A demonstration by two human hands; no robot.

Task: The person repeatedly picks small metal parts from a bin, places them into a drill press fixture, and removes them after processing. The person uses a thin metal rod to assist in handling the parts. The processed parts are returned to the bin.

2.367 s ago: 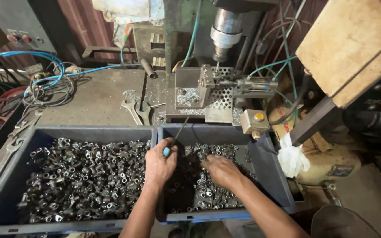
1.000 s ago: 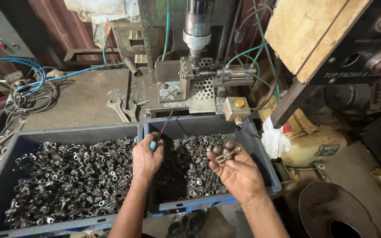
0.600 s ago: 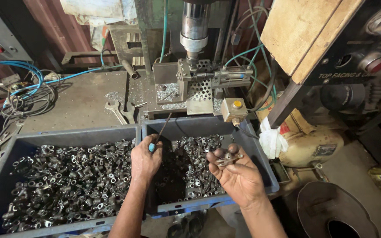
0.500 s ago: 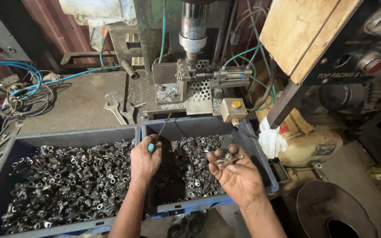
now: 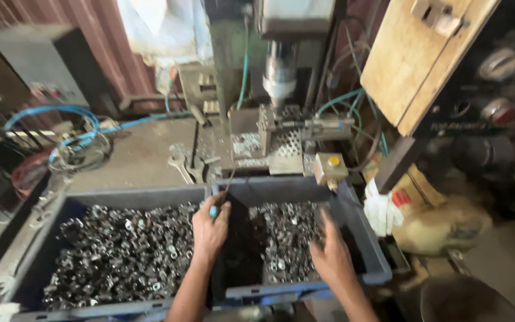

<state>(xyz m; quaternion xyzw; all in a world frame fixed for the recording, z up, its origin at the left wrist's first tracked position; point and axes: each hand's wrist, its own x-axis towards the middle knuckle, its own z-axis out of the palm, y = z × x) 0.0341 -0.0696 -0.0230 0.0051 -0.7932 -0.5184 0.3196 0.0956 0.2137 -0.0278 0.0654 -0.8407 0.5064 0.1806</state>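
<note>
My left hand (image 5: 210,229) is closed around a thin tool with a light blue handle (image 5: 214,210), whose dark shaft (image 5: 229,182) points up over the bin's rim. My right hand (image 5: 330,253) hovers, blurred, over the small metal parts (image 5: 281,238) in the right grey bin (image 5: 362,238); I cannot tell whether it holds any. The left grey bin (image 5: 138,195) is filled with the same small shiny metal parts (image 5: 120,256).
Behind the bins stands a drill press with its spindle (image 5: 280,74) above a clamping fixture (image 5: 287,134). Wrenches (image 5: 187,169) lie on the metal table. A yellow button box (image 5: 330,168) sits by the right bin. Blue hoses (image 5: 61,116), a wooden board (image 5: 424,56), a white rag (image 5: 381,213).
My right hand, which was raised palm-up with a few metal parts, has turned down towards the right bin. The view has tilted up slightly. My left hand keeps the tool.
</note>
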